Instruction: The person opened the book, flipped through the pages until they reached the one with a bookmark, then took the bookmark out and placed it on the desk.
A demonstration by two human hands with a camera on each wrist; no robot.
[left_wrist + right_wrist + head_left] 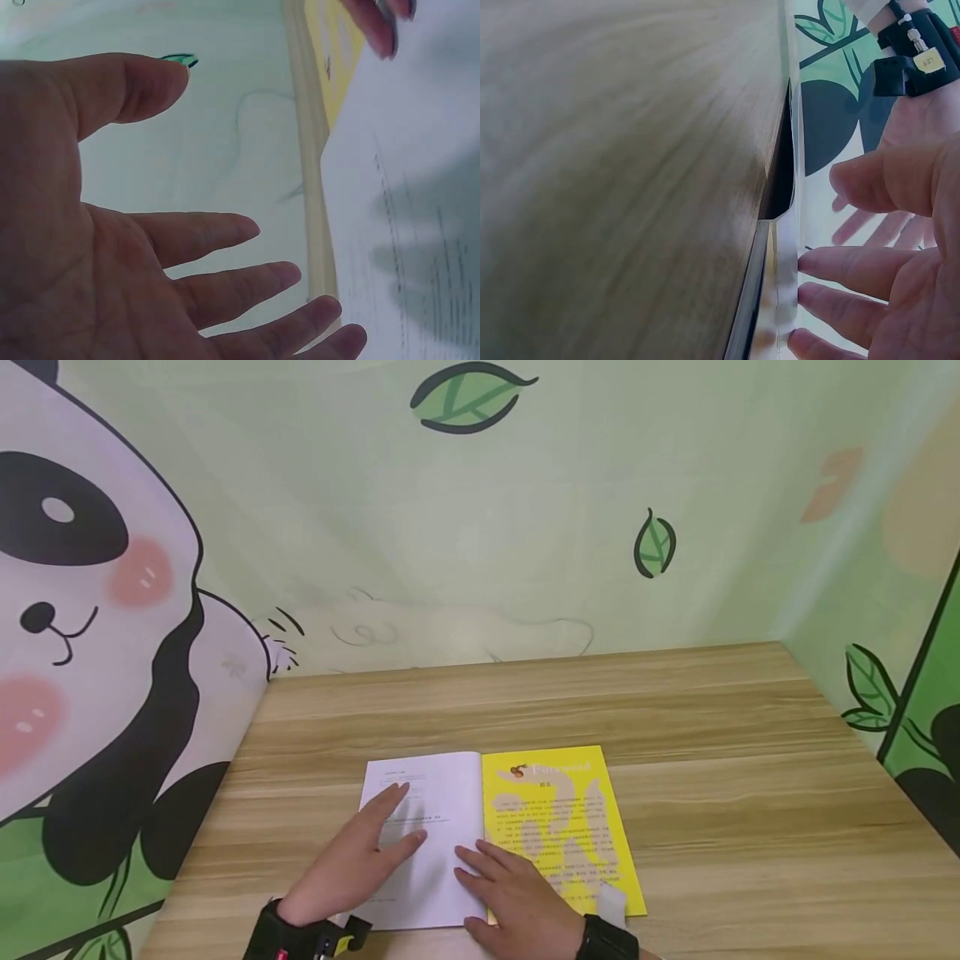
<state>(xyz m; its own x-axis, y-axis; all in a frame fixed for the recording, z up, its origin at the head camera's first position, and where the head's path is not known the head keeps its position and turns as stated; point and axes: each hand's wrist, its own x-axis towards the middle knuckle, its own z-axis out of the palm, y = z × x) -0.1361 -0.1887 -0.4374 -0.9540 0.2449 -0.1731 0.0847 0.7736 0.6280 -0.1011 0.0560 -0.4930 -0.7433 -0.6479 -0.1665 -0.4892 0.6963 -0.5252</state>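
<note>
An open book point(442, 893) lies on the table, its left page white with a few lines of small print. The facing yellow page point(622, 860) carries a heading that reads "Foreword" above rows of text. My left hand point(360, 864) is over the white page with its fingers spread; in the left wrist view a gap shows between that palm and the paper. Near the book's fold is my right hand point(525, 897), fingers extended. In the right wrist view its fingertips point(810, 262) reach the page surface, though whether they press cannot be told. Neither hand grips anything.
The wood-grain table point(735, 793) extends around the book. Behind it hangs a pale green backdrop point(525, 543) with printed leaves, and a large printed panda point(90, 627) is at the left. Black straps with small devices point(300, 935) are on the wrists.
</note>
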